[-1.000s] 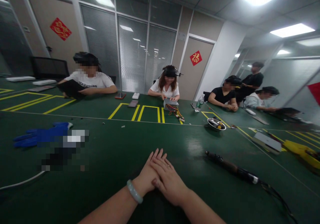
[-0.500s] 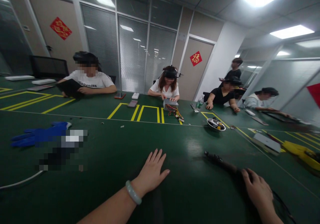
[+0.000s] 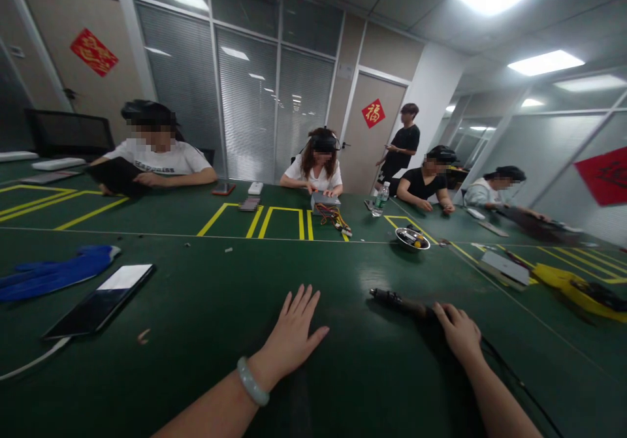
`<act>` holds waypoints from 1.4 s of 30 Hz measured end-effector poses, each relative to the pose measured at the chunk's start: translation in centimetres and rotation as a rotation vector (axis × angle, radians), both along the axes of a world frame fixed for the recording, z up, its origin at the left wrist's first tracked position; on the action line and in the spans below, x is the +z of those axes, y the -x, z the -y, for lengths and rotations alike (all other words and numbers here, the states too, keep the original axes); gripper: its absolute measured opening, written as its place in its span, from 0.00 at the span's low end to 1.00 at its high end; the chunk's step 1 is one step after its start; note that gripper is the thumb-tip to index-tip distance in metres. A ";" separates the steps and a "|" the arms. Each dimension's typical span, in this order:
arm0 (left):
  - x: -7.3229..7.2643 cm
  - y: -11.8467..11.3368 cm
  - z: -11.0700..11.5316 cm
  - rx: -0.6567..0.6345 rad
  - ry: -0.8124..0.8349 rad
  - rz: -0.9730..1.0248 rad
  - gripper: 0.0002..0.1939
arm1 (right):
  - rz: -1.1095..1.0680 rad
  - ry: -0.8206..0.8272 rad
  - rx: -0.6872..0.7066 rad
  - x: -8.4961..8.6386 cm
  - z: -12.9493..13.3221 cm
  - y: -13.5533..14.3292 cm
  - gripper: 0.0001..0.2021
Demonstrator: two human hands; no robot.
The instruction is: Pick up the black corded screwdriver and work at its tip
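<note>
My left hand [image 3: 292, 340] lies flat on the green table [image 3: 343, 386], palm down with its fingers stretched out, holding nothing. A jade-coloured bangle [image 3: 253, 382] circles that wrist. To the right, my right hand [image 3: 459, 335] has its fingers curled over the rear end of a dark corded electric screwdriver [image 3: 404, 304]. The screwdriver lies along the table, its tip pointing left and slightly away from me. Its black cable [image 3: 512, 373] runs back under my right wrist toward the lower right. My fingers partly hide the tool's back end.
At left lie a phone [image 3: 100, 304] with a white cable and a blue glove [image 3: 59, 272]. A metal bowl [image 3: 412, 247] of small parts stands ahead, near a water bottle [image 3: 381, 200]. Farther right are a grey box [image 3: 505, 268] and a yellow tray [image 3: 563, 288]. Several people sit opposite; one stands.
My right hand and the electric screwdriver have shifted left and a little away from me. The left hand stays flat. My view has turned slightly right, and the standing person has moved left.
</note>
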State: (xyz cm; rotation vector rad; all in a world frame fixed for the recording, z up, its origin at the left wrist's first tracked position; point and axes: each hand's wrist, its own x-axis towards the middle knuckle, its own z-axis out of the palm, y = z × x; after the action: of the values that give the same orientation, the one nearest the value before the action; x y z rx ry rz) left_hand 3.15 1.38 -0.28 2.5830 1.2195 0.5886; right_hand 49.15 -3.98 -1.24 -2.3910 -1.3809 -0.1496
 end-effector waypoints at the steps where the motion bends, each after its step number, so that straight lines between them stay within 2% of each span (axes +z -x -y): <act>1: 0.4 -0.2 0.1 -0.010 -0.025 0.018 0.37 | -0.003 -0.010 0.039 0.1 -0.6 1.6 0.26; 4: 1.9 -0.6 0.7 -0.077 -0.087 0.056 0.37 | -0.006 -0.045 0.185 0.4 -2.0 8.1 0.25; 7: 2.8 -0.8 1.4 -0.176 -0.115 0.051 0.39 | -0.024 -0.063 0.345 0.7 -2.3 16.6 0.22; 11: 2.0 -0.8 1.3 -0.229 -0.109 0.037 0.44 | -0.067 -0.068 0.548 0.9 -1.7 26.8 0.18; 14: 0.8 -0.5 0.6 -0.151 -0.086 0.049 0.43 | -0.100 -0.034 0.672 0.9 -1.2 30.2 0.18; 17: 0.4 -0.1 0.1 -0.082 -0.076 0.042 0.37 | -0.071 -0.021 0.695 0.6 -0.6 29.7 0.24; 20: 0.9 0.0 0.3 -0.069 -0.073 0.044 0.30 | 0.056 -0.061 0.560 -0.2 0.7 27.5 0.33; 22: 1.4 -0.1 0.6 -0.068 -0.064 0.058 0.27 | 0.132 -0.069 0.435 -0.7 1.6 26.0 0.28; 24: 1.8 -0.1 0.7 -0.063 -0.047 0.069 0.26 | 0.158 -0.056 0.395 -0.8 2.2 24.6 0.19; 28: 2.0 -0.1 0.7 -0.062 -0.010 0.061 0.25 | 0.093 -0.049 0.539 0.0 1.7 21.7 0.09; 34: 2.4 0.2 0.5 -0.076 0.073 0.009 0.24 | -0.093 0.049 0.684 2.4 -1.0 18.3 0.10; 38: 3.4 0.7 0.4 -0.086 0.138 -0.019 0.23 | -0.137 0.099 0.674 2.8 -2.5 18.0 0.13; 42: 4.2 1.5 0.3 -0.082 0.193 -0.039 0.23 | -0.176 0.125 0.698 3.0 -2.3 18.8 0.13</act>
State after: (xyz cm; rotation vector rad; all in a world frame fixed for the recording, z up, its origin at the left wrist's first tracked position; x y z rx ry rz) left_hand 1.64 1.07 3.91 2.4792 1.1158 0.3852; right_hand 30.34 -1.66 1.80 -1.8108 -2.0743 0.3305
